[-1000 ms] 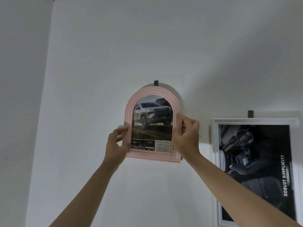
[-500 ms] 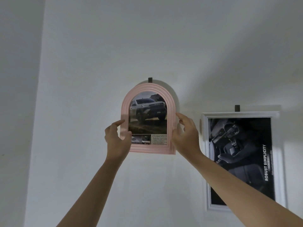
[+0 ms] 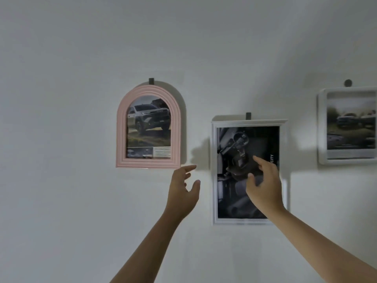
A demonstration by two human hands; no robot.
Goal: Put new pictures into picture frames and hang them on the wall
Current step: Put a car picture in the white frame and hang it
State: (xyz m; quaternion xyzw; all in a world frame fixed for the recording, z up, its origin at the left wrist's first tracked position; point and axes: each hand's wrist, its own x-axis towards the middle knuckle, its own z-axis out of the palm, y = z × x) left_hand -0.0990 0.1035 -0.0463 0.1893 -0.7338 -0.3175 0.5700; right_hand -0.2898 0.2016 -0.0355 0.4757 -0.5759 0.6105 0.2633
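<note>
Our left hand and right hand hung empty, fingers loose. We judged the pink arched frame light, rigid, best gripped by both side edges.

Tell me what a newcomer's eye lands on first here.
The pink arched frame with a truck picture hangs on its hook, left of centre on the white wall. Both hands are open with nothing in their grip: the left hand below the pink frame's lower right corner, the right hand in front of the white rectangular frame beside it.
</note>
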